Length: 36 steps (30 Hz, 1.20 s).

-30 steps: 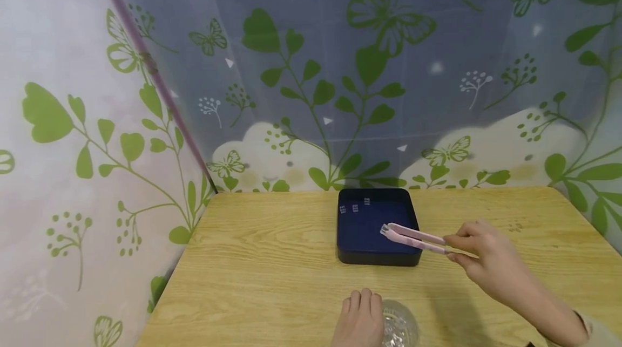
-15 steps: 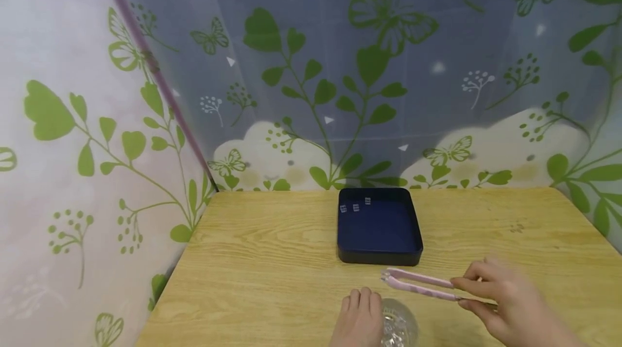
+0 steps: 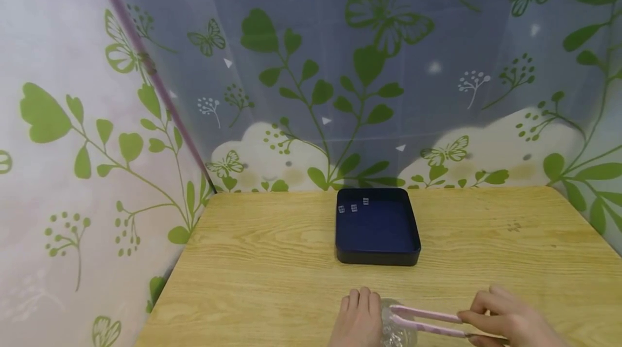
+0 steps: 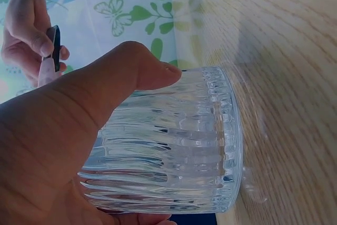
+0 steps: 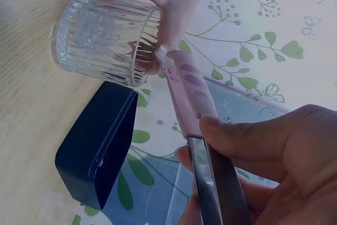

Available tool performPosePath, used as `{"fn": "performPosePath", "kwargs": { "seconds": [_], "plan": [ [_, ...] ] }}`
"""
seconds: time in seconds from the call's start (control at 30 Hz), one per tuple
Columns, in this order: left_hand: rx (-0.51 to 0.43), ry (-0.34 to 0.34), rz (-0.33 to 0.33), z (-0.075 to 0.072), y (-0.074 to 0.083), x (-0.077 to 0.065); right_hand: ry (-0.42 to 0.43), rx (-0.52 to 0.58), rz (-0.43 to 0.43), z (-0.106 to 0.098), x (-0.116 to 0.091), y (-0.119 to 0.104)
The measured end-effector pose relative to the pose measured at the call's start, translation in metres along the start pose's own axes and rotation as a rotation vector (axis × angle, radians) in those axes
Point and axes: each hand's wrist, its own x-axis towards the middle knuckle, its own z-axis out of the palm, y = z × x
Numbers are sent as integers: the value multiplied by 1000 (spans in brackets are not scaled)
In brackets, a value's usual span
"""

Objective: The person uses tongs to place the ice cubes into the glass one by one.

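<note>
My left hand grips a clear ribbed glass that stands upright on the table, thumb and fingers curled round its side. Clear pieces show low inside it. A pair of pink tongs with metal handles is pinched between the thumb and fingers of my right hand. In the right wrist view the tongs' pale tips are close together right at the rim of the glass. Beyond the glass sits a dark blue square tray, with three small clear pieces in its far left part.
Everything stands on a wood-grain table. A patterned cloth with leaves and butterflies hangs along the table's far edge, and another, paler one hangs at the left.
My right hand has brought the tongs from over the tray back toward me, down to the mouth of the glass. The left hand and the glass have stayed in place.
</note>
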Motion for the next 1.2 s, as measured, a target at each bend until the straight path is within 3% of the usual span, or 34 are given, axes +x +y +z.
{"fn": "performPosePath", "kwargs": {
  "seconds": [0.63, 0.87, 1.2],
  "plan": [
    [-18, 2, -4, 0, 0, 0, -19, -19, 9, 4, 1, -1],
    [-7, 71, -3, 4, 0, -2, -63, -31, 13, 5, 1, 3],
    [43, 109, -18, 8, 1, -1, -21, 7, 34, 5, 10, 6]
  ]
}}
